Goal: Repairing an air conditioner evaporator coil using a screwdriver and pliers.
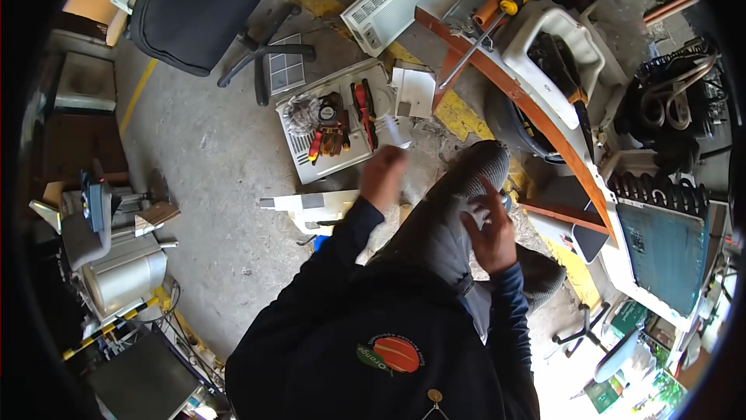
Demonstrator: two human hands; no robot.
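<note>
My left hand [384,177] is closed and smeared by motion. From its fingers a pale, slim, blurred thing [394,132] points away from me; its kind cannot be made out. Just beyond lies a white louvred panel [309,167] bearing a dark part with copper-coloured pieces [334,118], red-and-black hand tools [364,109] and crumpled clear wrapping [301,114]. My right hand [493,235] hovers by my right knee, its thumb and forefinger apart, with nothing visible between them.
A white slatted casing [382,10] stands ahead. To the right, an orange-edged bench [536,101] carries a yellow-and-black screwdriver [509,6] and a white plastic housing [544,55]. A black office chair [203,8] is at the far left; a white panel [330,206] lies near my left forearm.
</note>
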